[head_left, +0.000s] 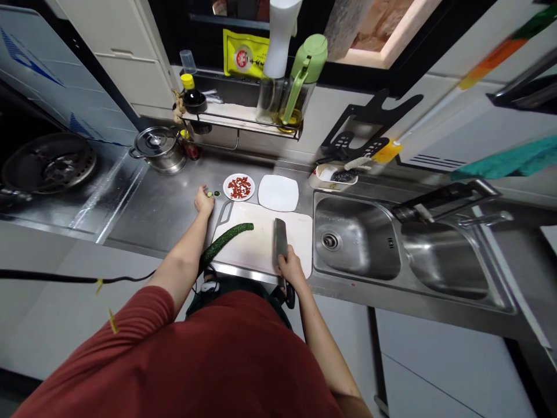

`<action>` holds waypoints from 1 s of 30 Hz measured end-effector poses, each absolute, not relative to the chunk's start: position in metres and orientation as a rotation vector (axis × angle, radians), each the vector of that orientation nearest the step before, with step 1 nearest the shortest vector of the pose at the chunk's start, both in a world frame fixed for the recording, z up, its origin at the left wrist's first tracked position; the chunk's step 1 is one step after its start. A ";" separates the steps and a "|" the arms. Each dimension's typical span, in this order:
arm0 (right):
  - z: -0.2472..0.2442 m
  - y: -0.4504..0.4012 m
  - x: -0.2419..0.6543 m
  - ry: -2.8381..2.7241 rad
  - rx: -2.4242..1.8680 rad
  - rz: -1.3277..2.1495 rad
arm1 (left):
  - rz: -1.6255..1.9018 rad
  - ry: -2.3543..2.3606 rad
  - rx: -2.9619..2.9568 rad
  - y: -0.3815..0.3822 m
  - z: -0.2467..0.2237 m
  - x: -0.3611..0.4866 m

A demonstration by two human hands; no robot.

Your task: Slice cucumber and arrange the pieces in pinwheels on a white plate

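Note:
A long green cucumber [227, 235] lies curved across the left part of the white cutting board [261, 255]. My right hand [291, 267] is wrapped round the handle of a cleaver [281, 238], whose broad blade is over the board's right half. Left of the board, my left hand [203, 201] is at the steel counter, its fingers closed beside a small pale green cucumber piece [209, 194]; whether they grip it is too small to tell. Another small dark green piece [217, 193] lies just to the right. Behind the board are a plate of chopped red pieces [239, 187] and a white plate [278, 193].
A double steel sink [357, 238] adjoins the board's right side. A lidded pot [160, 150] and a small red bottle [191, 148] stand at the back left. Bottles fill a wall rack [243, 119] above the counter. A wok [50, 162] sits far left.

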State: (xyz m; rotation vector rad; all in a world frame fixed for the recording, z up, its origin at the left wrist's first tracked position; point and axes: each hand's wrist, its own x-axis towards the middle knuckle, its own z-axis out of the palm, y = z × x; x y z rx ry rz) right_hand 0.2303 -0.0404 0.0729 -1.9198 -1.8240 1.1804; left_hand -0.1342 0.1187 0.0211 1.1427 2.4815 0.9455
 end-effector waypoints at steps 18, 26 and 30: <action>0.069 -0.042 0.232 -1.818 -1.941 1.172 | 0.985 2.388 1.226 0.127 0.013 -0.135; 0.075 -0.038 0.224 -1.888 -1.956 1.165 | 1.184 2.512 1.000 0.104 0.040 -0.097; 0.081 -0.034 0.213 -2.002 -1.921 1.065 | 1.203 2.258 1.194 0.077 0.051 -0.060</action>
